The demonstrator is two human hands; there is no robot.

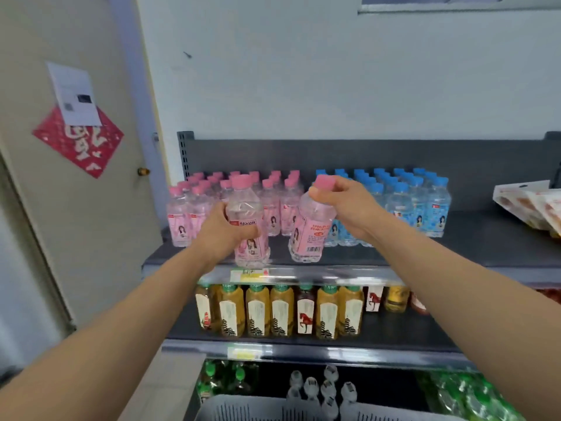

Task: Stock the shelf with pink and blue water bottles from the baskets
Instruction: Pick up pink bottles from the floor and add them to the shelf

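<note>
My left hand grips the body of a pink-capped bottle labelled peach soda, held upright at the front of the top shelf. My right hand pinches a second pink bottle by its cap and neck, tilted a little, its base near the shelf front. Behind them stand several rows of pink bottles on the left and blue-capped bottles on the right. A grey basket shows at the bottom edge.
A closed door with a red paper stands left of the shelf. Packaged snacks lie on the top shelf's right end. Yellow tea bottles fill the shelf below, with green and clear bottles lower down.
</note>
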